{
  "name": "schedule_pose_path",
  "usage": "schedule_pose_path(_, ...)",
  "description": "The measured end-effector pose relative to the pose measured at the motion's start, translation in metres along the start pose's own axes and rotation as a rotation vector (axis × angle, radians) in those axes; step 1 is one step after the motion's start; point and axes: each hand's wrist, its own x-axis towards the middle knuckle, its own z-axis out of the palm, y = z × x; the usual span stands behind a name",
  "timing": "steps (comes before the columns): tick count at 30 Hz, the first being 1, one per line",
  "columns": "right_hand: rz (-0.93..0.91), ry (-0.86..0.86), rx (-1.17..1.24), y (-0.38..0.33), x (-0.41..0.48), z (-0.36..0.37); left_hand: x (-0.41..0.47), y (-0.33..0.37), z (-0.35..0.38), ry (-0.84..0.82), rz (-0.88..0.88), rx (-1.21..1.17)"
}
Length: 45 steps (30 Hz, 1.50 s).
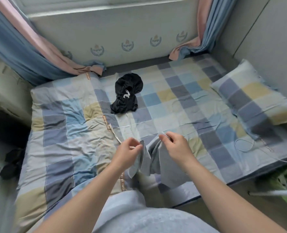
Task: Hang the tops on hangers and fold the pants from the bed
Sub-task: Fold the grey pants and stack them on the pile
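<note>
Pinching the grey garment (pixel 153 158) by its top edge, left hand (pixel 128 151) and right hand (pixel 176 147) side by side; fabric hangs toward the person, over the bed (pixel 164 105).

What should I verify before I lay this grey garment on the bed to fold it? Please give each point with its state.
1. The left hand pinches the grey garment: ok.
2. The right hand pinches it too: ok.
3. Garment spread out: not ok, it hangs bunched between the hands.
4. The bed ahead of the hands is free: ok, the black garment lies farther back, apart.
5. The white cable is apart from the grey garment: ok.
6. Pants or top: cannot tell.
</note>
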Motion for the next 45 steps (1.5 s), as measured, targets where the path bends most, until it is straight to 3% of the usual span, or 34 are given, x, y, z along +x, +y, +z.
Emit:
schedule_pose_path(5,-0.042,0.036,0.122,-0.037,-0.027,-0.023,-0.034,0.037,0.022,-0.368,0.068,-0.137)
schedule_pose_path(10,-0.11,0.103,0.243,-0.079,-0.057,-0.023,-0.066,0.04,0.022,-0.464,0.163,-0.224)
schedule_pose_path(19,-0.182,0.264,0.442,-0.128,-0.094,0.018,-0.098,0.01,-0.029,-0.161,0.246,-0.086)
schedule_pose_path(28,0.008,0.241,0.624,-0.136,-0.087,0.05,-0.105,-0.004,-0.097,0.084,0.255,-0.11)
schedule_pose_path(31,0.028,0.137,0.739,-0.136,-0.077,0.043,-0.105,0.007,-0.106,0.16,0.264,-0.138)
schedule_pose_path(37,0.017,-0.105,0.714,-0.117,-0.057,0.005,-0.093,0.035,-0.094,0.323,0.163,-0.331)
schedule_pose_path(45,-0.055,-0.402,0.346,-0.06,-0.022,-0.054,-0.07,0.096,-0.023,0.346,0.007,-0.547)
